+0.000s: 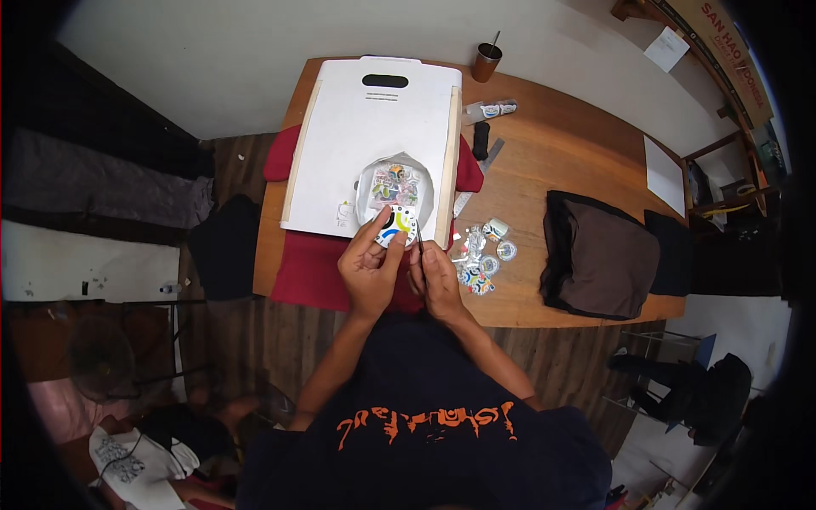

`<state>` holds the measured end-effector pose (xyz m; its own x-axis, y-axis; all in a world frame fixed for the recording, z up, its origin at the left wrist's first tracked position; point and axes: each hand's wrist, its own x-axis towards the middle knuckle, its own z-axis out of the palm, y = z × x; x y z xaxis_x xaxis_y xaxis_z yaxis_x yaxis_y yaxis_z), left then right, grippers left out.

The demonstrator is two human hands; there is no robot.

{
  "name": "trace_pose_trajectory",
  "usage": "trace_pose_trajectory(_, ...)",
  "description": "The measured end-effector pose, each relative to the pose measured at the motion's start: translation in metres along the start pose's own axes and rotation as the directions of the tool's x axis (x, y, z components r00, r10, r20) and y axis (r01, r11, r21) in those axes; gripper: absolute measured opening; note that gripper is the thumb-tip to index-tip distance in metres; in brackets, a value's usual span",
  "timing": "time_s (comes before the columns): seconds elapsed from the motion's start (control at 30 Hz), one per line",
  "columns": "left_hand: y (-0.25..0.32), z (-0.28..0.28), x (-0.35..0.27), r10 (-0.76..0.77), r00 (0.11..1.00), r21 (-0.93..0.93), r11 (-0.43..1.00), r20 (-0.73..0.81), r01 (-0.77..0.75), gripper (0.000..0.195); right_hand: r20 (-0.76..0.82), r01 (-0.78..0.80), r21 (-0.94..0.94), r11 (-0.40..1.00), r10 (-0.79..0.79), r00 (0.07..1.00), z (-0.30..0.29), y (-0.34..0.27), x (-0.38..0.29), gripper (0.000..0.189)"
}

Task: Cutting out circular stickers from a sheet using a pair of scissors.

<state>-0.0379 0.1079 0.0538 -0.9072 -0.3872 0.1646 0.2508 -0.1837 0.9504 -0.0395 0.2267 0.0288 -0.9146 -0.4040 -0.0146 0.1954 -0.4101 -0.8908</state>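
Observation:
My left hand (371, 271) pinches a round white printed piece (396, 231) between thumb and fingers. Colourful arcs and black lettering cover its face. In my right hand (440, 280) is a thin dark tool (419, 245), perhaps tweezers or a craft knife, with its tip at the disc's right edge. Just beyond the hands is a round white container (426, 207) with several printed cutouts (395, 185) inside. It sits on a white board (382, 121) that has an oval handle slot, and maroon cloth (309, 271) shows underneath.
Right of the board lie several printed scraps and round pieces (475, 255), a metal ruler (493, 156) and a black bundle (481, 140). A brown tumbler (487, 62) with a straw stands behind. Folded dark cloth (602, 255) rests farther right. Another person (143, 456) is at lower left.

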Motion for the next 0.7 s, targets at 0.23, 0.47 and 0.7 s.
trace_pose_trajectory(0.23,0.0027,0.0002,0.0009,0.001,1.0,-0.003,1.0,0.018,-0.001,0.041,-0.003,-0.01,0.016,1.0,0.01,1.0,-0.001,0.0012,-0.0021,0.036)
trace_pose_trajectory(0.47,0.0031,0.0009,-0.0003,0.0,1.0,-0.006,1.0,0.018,0.001,0.041,-0.006,-0.001,-0.004,1.0,0.001,1.0,-0.0017,0.0014,-0.0018,0.036)
trace_pose_trajectory(0.7,0.0021,-0.0003,-0.0015,0.012,1.0,0.0,1.0,0.02,-0.012,0.041,0.006,0.01,0.001,1.0,-0.01,1.0,-0.0038,0.0078,-0.004,0.036)
